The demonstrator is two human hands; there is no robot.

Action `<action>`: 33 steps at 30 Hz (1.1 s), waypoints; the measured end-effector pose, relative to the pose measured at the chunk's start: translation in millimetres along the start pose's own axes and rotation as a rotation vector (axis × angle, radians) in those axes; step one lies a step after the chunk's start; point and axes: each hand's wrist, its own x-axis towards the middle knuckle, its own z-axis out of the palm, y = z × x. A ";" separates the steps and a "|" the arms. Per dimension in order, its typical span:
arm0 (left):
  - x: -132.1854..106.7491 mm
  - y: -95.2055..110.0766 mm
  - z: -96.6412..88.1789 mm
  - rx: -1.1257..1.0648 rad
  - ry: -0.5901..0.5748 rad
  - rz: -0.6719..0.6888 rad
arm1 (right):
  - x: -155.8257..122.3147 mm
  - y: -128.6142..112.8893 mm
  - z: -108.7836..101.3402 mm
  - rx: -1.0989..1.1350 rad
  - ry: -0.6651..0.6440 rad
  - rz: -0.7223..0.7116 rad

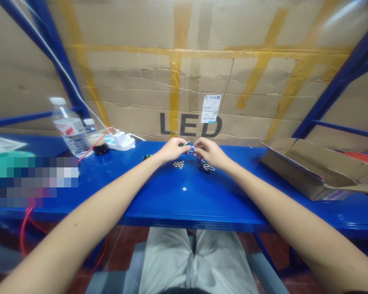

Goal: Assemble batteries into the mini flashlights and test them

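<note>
Over the far middle of the blue table, my left hand (174,149) pinches a small green part (184,144); its kind is too small to make out. Close beside it, the fingers of my right hand (209,150) are closed on a thin white wire (193,147) that runs toward the left fingertips. A looped bundle of black, white and green wires (206,165) lies on the table just below my right hand. Several small round metallic pieces (178,164) are grouped under my left hand. Another small dark-and-green thing (146,157) sits left of my left wrist.
On the left stand a water bottle (71,128), a small bottle of dark liquid (96,139) and a white power strip (122,141). An open cardboard box (313,171) sits at the right. Behind the blue table (171,204) rises a large taped carton (135,90).
</note>
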 end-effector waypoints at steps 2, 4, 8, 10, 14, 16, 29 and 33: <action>-0.3 0.6 -0.4 -0.042 0.026 -0.023 | -1.6 -3.2 0.2 -0.071 0.042 -0.059; -0.2 1.0 -0.8 -0.085 0.068 -0.029 | -3.2 -6.4 -0.5 -0.207 0.091 -0.130; -0.1 1.4 0.4 -0.116 0.125 -0.014 | -4.2 -9.1 -2.9 -0.456 0.132 -0.233; -0.4 1.4 1.6 -0.123 0.141 -0.017 | -3.3 -7.9 -4.3 -0.543 0.115 -0.274; -0.6 0.6 3.9 -0.193 0.126 -0.042 | -1.5 -4.4 -8.0 -0.638 0.066 -0.356; -0.1 -0.5 4.5 -0.245 0.102 -0.056 | -1.6 -4.2 -10.2 -0.628 0.040 -0.395; 1.9 1.6 -7.9 -0.095 0.006 0.042 | -3.5 -6.2 -17.6 -0.624 -0.054 -0.461; 4.2 4.0 -17.2 0.090 0.037 0.128 | -3.6 -5.0 -16.7 -0.646 -0.074 -0.498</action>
